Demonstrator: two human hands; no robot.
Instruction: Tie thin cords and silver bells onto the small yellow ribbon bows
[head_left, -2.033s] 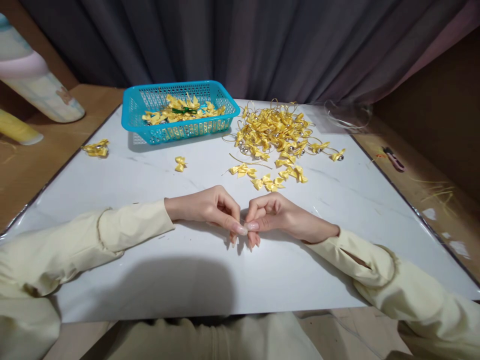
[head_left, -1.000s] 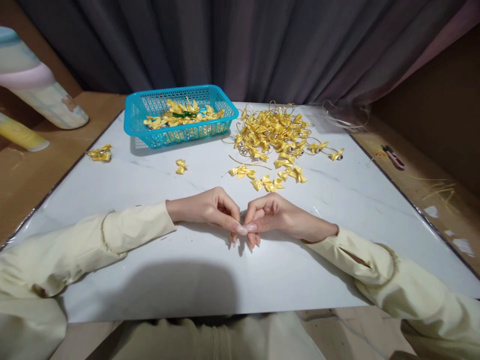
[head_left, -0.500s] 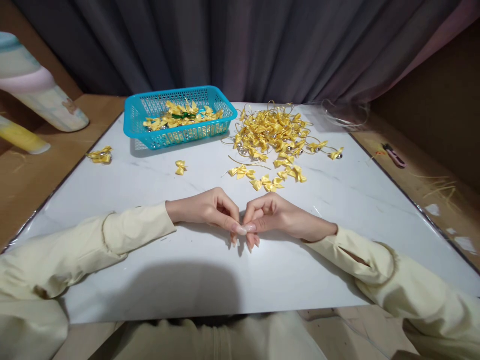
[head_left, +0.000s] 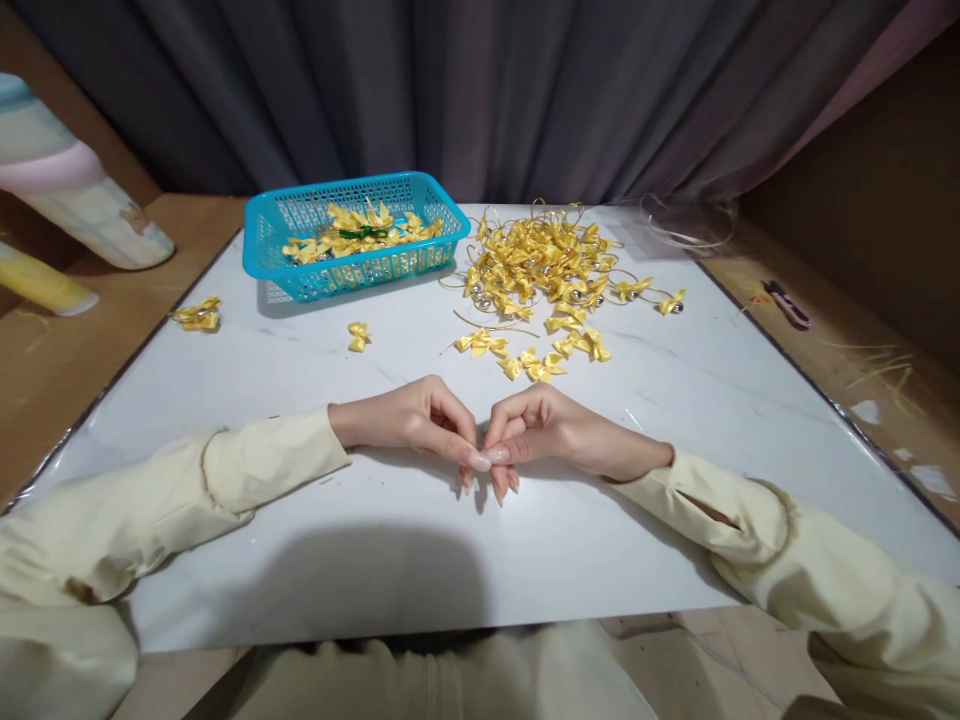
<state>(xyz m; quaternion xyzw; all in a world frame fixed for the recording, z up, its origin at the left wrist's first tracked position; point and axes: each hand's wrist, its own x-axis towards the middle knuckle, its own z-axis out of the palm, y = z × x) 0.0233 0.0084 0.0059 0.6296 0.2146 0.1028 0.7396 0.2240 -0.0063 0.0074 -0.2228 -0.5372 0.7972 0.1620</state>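
My left hand (head_left: 435, 430) and my right hand (head_left: 544, 435) meet over the near middle of the white marbled table (head_left: 570, 560). Each is closed in a pinch, and the thumb tips touch. Whatever lies between the fingertips is hidden or too small to make out. Just beyond my hands lie several loose yellow ribbon bows (head_left: 546, 366). Behind those is a heap of yellow bows (head_left: 547, 255) with silver bells and thin gold cords. One single bow (head_left: 359, 337) rests past my left hand.
A blue plastic basket (head_left: 356, 280) at the back left holds yellow bows and a green tie. More bows (head_left: 199, 314) lie at the left edge. Bottles (head_left: 82, 190) stand further left. A clear plastic bag (head_left: 679, 235) and a pink-handled cutter (head_left: 787, 305) are at the right.
The view has shifted very slightly. My hands keep the same pinch in the same place, and nothing on the table has visibly moved.
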